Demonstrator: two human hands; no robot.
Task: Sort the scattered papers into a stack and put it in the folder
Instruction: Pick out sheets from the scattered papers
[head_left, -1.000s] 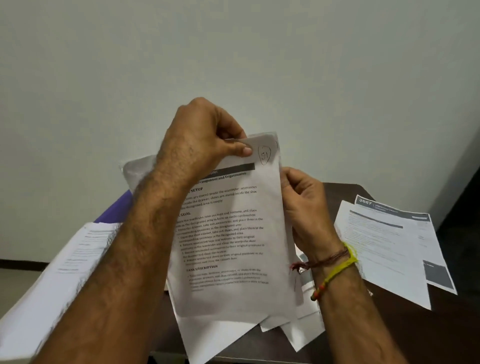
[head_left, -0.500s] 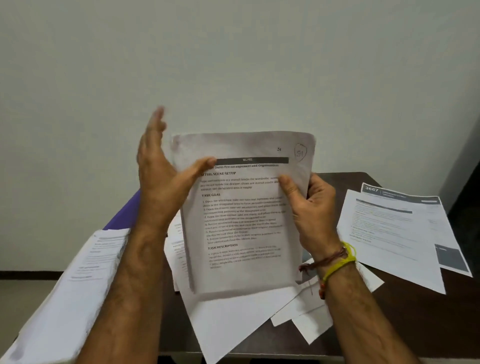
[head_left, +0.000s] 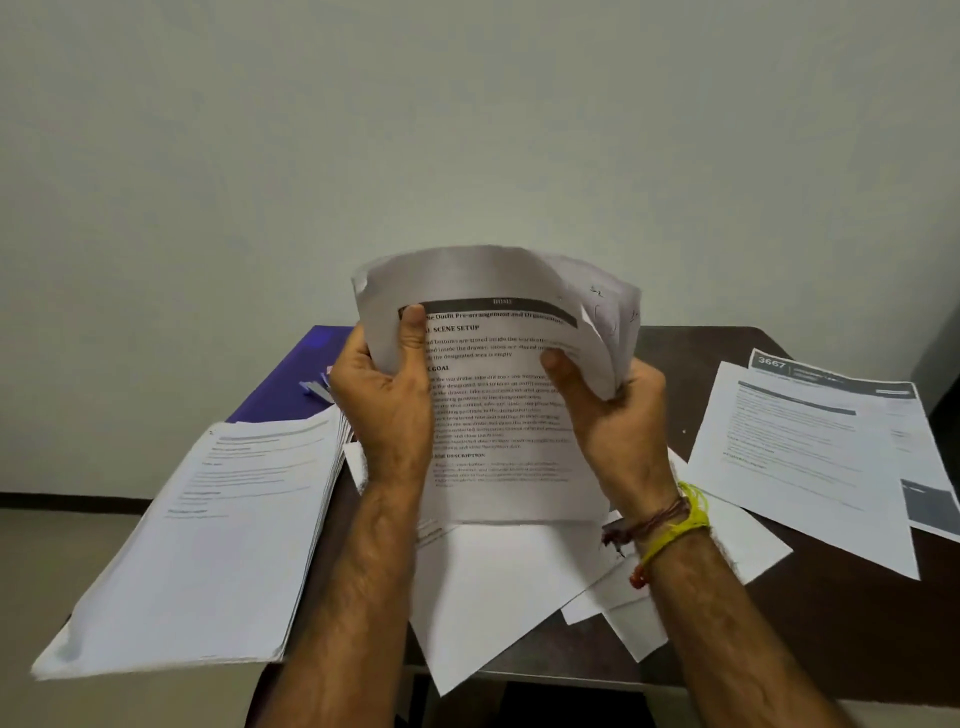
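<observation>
Both hands are up off the table (head_left: 779, 597), working a bundle of papers (head_left: 498, 415) held upright in front of the wall. The left hand (head_left: 387, 410) grips the bundle's left edge, thumb pressed on the printed face; the right hand (head_left: 613, 415) curls round the right edge, where the sheets fan apart and the top bows over. So the gathering is only partly done. A thick stack (head_left: 208, 530) sits at the left, overhanging the table edge. Loose sheets (head_left: 498, 597) lie under the wrists, and more printed pages (head_left: 810, 457) wait at the right. The purple folder (head_left: 296, 374) lies at the back left, partly under that stack, nothing visibly filed in it yet.
</observation>
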